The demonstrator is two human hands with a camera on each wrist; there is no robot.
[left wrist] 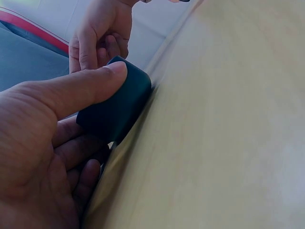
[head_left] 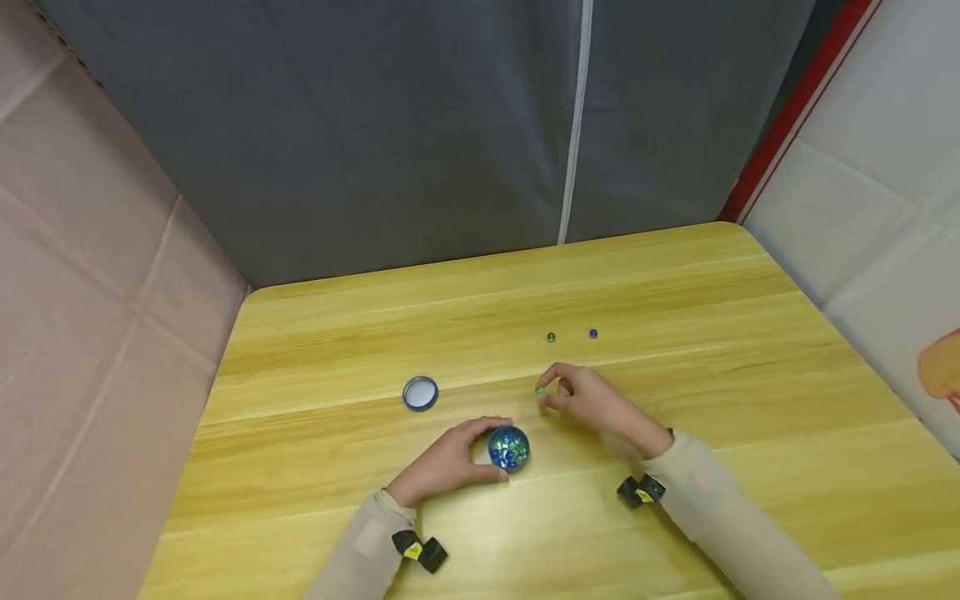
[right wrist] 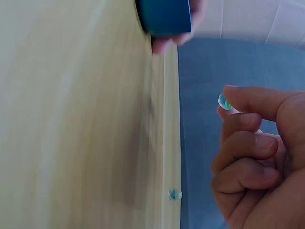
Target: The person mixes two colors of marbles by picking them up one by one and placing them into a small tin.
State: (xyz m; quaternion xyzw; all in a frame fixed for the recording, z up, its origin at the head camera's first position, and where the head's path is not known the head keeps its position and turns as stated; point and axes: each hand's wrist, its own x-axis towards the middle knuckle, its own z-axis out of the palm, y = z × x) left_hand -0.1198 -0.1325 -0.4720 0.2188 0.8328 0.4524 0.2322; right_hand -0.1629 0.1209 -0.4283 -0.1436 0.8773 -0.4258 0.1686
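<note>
My left hand [head_left: 447, 463] grips a small round blue tin [head_left: 509, 450] from its left side, thumb and fingers around the wall. Several blue and green glass marbles fill the tin, whose smooth side [left wrist: 119, 105] shows in the left wrist view. To its upper right, my right hand [head_left: 588, 400] pinches a clear green marble [right wrist: 224, 101] between thumb and index fingertip, the other fingers curled in. Beyond that hand, a green marble [head_left: 551, 337] and a dark blue marble [head_left: 593, 333] lie on the table.
A round blue-rimmed lid [head_left: 421, 393] lies on the wooden table [head_left: 315, 467], left of and beyond the tin. Behind the far edge hangs a dark grey curtain [head_left: 375, 142]. Pale cloth walls flank both sides. Each sleeve carries a black wrist device [head_left: 641, 492].
</note>
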